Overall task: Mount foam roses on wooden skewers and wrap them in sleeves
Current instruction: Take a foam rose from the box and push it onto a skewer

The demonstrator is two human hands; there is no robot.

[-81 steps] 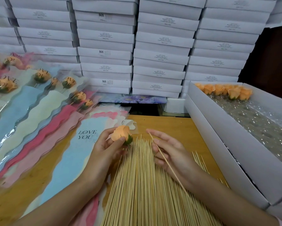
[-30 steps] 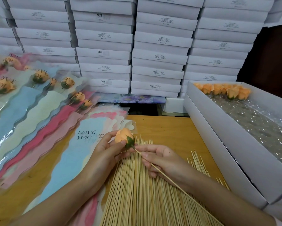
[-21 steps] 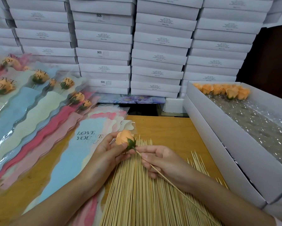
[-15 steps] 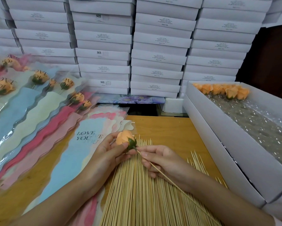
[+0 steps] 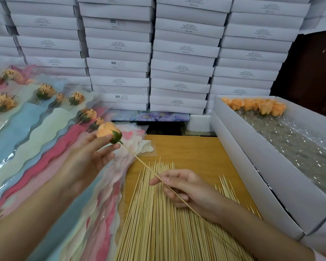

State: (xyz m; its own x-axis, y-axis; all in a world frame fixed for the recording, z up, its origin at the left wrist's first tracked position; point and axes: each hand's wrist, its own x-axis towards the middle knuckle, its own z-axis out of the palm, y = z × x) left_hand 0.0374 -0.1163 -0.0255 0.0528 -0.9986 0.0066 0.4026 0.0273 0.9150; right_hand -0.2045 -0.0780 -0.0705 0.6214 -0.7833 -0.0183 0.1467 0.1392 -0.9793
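Foam rose (image 5: 108,133), peach with green base, is mounted on a thin wooden skewer (image 5: 149,168); bloom end points up and to the left, skewer's long axis runs diagonally down to the right. Left hand (image 5: 86,159) pinches the rose head between thumb and fingertips, raised above the flat pile of pastel sleeves (image 5: 51,151). Right hand (image 5: 186,189) pinches the skewer's lower stretch, fingers curled, hovering over the loose skewer pile (image 5: 158,223) on the wooden table (image 5: 186,147). Skewer's tail passes over the right wrist; its far end is hard to make out. Left side: finished wrapped roses (image 5: 45,93) lie fanned out. Right side: open white box (image 5: 252,166) with a row of peach roses (image 5: 256,107) at its far end. Stacked white boxes (image 5: 177,53) behind
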